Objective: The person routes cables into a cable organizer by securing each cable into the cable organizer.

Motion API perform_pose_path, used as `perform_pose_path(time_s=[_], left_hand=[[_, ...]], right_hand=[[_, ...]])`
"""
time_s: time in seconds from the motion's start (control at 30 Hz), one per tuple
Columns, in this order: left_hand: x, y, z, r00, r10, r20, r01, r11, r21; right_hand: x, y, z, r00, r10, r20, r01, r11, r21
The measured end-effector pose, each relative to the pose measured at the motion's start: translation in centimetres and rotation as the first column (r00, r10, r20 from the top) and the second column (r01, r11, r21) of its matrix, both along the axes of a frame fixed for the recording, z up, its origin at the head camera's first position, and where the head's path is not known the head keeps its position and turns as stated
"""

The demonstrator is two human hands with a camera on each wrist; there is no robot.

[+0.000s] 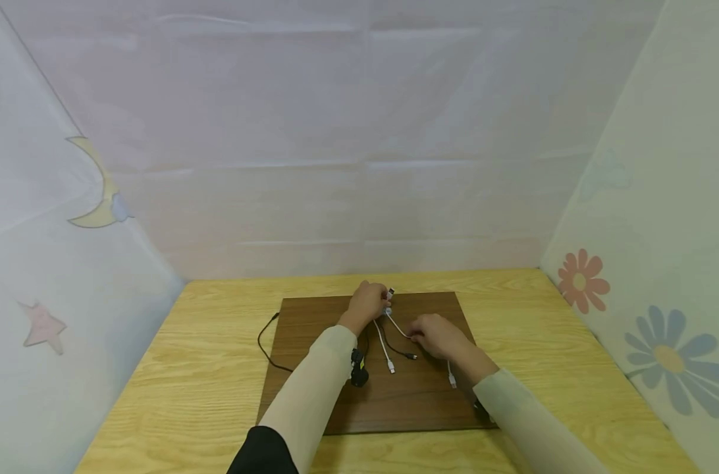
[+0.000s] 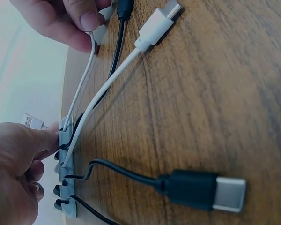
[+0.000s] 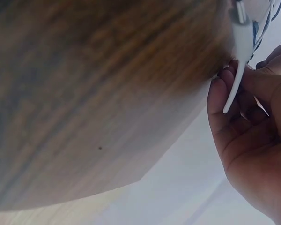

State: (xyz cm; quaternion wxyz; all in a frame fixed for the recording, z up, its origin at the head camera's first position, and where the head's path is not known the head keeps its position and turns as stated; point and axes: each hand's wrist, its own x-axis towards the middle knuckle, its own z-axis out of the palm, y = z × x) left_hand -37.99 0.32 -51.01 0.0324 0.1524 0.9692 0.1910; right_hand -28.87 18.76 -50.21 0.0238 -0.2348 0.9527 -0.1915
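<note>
My left hand (image 1: 367, 305) is at the far side of the brown board, fingers curled at a pale grey-blue cable holder (image 2: 69, 187). It pinches a white USB cable at the holder, close behind its USB plug (image 2: 33, 121). My right hand (image 1: 439, 336) pinches the same thin white cable (image 2: 82, 77) between thumb and fingers, nearer me and to the right. The cable's other white connector (image 3: 243, 40) dangles below that hand. Through the holder's slots also run another white cable (image 2: 105, 86) and several black cables, among them one with a black connector (image 2: 192, 188).
The brown wood-grain board (image 1: 407, 408) lies on a light wooden table (image 1: 176, 382). A black cable (image 1: 265, 349) loops off the board's left edge. Pale cloth walls (image 1: 359, 217) enclose the table at the back and sides.
</note>
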Motion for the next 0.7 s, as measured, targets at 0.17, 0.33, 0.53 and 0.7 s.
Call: perform_pose_path(time_s=[0.17, 0.33, 0.53, 0.7], left_hand=[[0.0, 0.2, 0.0, 1.0, 0.009, -0.019, -0.009, 1.0, -0.006], [-0.1, 0.5, 0.2, 0.995, 0.001, -0.1, -0.014, 0.992, -0.123], [0.0, 0.6, 0.4, 0.993, 0.021, -0.12, -0.042, 0.983, -0.178], [0.1, 0.5, 0.2, 0.993, 0.016, -0.12, -0.035, 0.986, -0.165]], right_hand=[[0.2, -0.1, 0.1, 1.0, 0.004, -0.014, -0.003, 1.0, 0.031], [0.4, -0.1, 0.3, 1.0, 0.012, -0.025, -0.01, 0.997, 0.082], [1.0, 0.2, 0.7, 1.0, 0.027, -0.012, -0.026, 0.994, 0.109], [1.5, 0.9, 0.6, 0.996, 0.073, -0.054, -0.067, 0.992, 0.108]])
